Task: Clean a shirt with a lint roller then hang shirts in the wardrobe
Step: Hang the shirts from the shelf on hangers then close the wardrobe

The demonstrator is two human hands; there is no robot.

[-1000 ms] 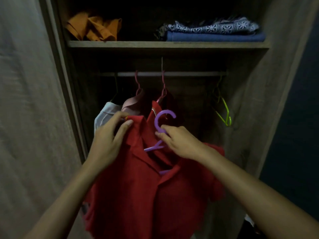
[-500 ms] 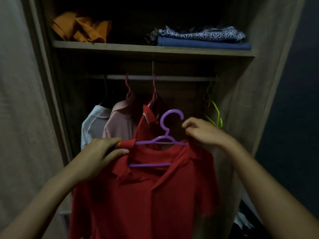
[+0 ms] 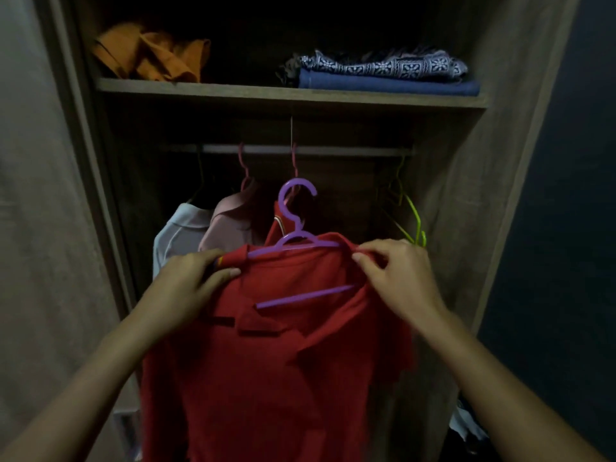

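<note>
- Hands: left hand (image 3: 186, 288) grips the red polo shirt (image 3: 276, 378) at one shoulder, right hand (image 3: 398, 278) pinches the other.
- Shirt sits on purple hanger (image 3: 295, 228), below the rail (image 3: 300, 150).
- Square both shoulders, then lift the hook over the rail.

Dim light; wooden shelf (image 3: 290, 96) above metal rail (image 3: 333, 150) (dark blue wall (image 3: 566, 195) right).

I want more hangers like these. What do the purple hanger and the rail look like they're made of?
Purple hanger: probably moulded plastic, judging by its thick, even-coloured, matte hook. Rail: seemingly metal, a pale straight tube with a dull sheen, though dim light leaves it uncertain.
</note>
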